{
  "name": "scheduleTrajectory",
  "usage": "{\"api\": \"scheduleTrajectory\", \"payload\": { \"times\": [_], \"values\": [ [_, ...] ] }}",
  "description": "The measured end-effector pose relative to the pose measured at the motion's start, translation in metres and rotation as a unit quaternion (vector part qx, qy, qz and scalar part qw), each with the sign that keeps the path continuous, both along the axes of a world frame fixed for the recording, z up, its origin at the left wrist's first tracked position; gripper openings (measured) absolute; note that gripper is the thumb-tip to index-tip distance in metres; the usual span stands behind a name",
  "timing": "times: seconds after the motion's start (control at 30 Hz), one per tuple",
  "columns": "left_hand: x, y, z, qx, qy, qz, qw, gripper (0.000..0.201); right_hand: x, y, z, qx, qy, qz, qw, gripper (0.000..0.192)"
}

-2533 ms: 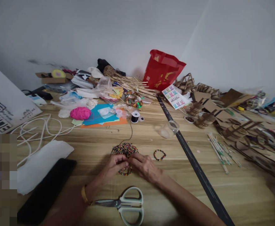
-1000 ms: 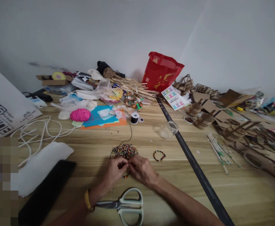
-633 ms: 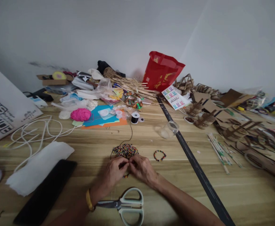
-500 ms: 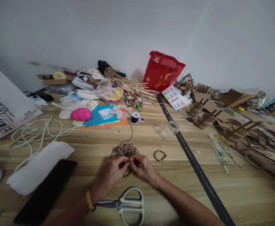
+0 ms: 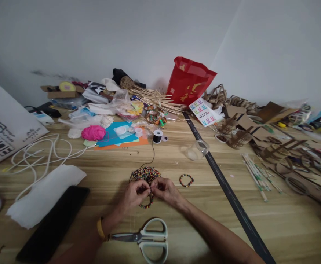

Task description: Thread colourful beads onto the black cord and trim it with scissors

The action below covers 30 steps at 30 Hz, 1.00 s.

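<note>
Both hands meet fingertip to fingertip, left hand (image 5: 134,193) and right hand (image 5: 164,190) pinched on the bead loop (image 5: 146,204), which hangs toward the person between them, the bead pile (image 5: 145,173) just beyond, equally near both.

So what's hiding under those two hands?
A loop of coloured beads hangs below the left hand and right hand, which pinch it together. Its upper part and any thread ends are covered by the fingers. The wooden table lies beneath.
</note>
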<state>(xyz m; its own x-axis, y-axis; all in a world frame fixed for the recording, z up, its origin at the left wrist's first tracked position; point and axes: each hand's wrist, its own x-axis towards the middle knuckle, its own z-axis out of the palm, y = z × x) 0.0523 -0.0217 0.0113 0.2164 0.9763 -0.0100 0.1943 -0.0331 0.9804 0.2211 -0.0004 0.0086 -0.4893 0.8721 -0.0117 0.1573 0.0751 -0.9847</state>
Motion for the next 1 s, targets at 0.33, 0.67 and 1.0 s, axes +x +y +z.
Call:
{"api": "scheduleTrajectory", "payload": {
  "times": [0.33, 0.67, 1.0],
  "values": [
    [-0.007, 0.005, -0.009, -0.082, -0.094, -0.044, 0.991, 0.024, 0.001, -0.001, -0.002, 0.047, -0.012, -0.001, 0.999, 0.014],
    [-0.009, 0.006, 0.002, -0.123, -0.117, -0.079, 0.982, 0.034, 0.006, -0.004, 0.012, 0.225, -0.088, 0.022, 0.97, 0.007],
    [-0.01, 0.007, -0.001, -0.127, -0.126, -0.086, 0.98, 0.032, 0.01, -0.002, 0.014, 0.343, -0.137, 0.077, 0.926, 0.013]
  ]
}}
